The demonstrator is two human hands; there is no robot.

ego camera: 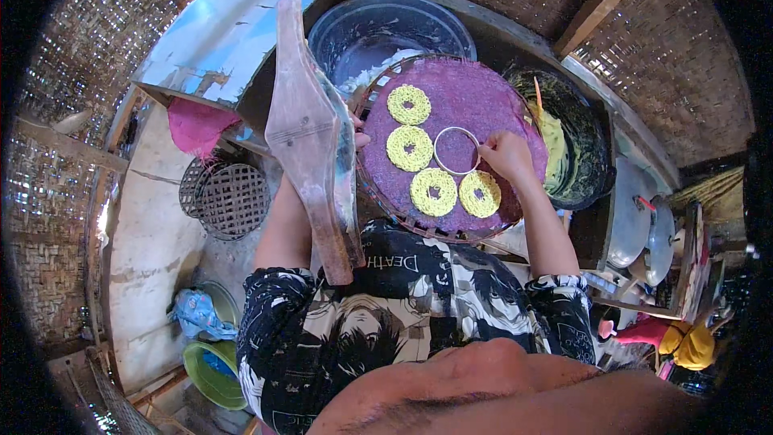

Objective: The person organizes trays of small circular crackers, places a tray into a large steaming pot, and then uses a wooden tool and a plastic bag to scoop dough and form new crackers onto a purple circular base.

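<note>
My right hand pinches a thin pale ring at its right edge, on or just above a round tray covered with purple cloth. Several yellow noodle discs with center holes lie around the ring: one disc at the upper left, another beside the ring, and two more, a disc and a disc, nearer my body. A long wooden press with tapered handles stands over my left forearm. Fingers of my left hand show beside its body, apparently supporting it; the rest is hidden.
Behind the tray sits a dark plastic basin with white residue. A black basin holding yellow batter stands right of it. Metal lids lean further right. A blue-white panel, a woven basket and a green tub are left.
</note>
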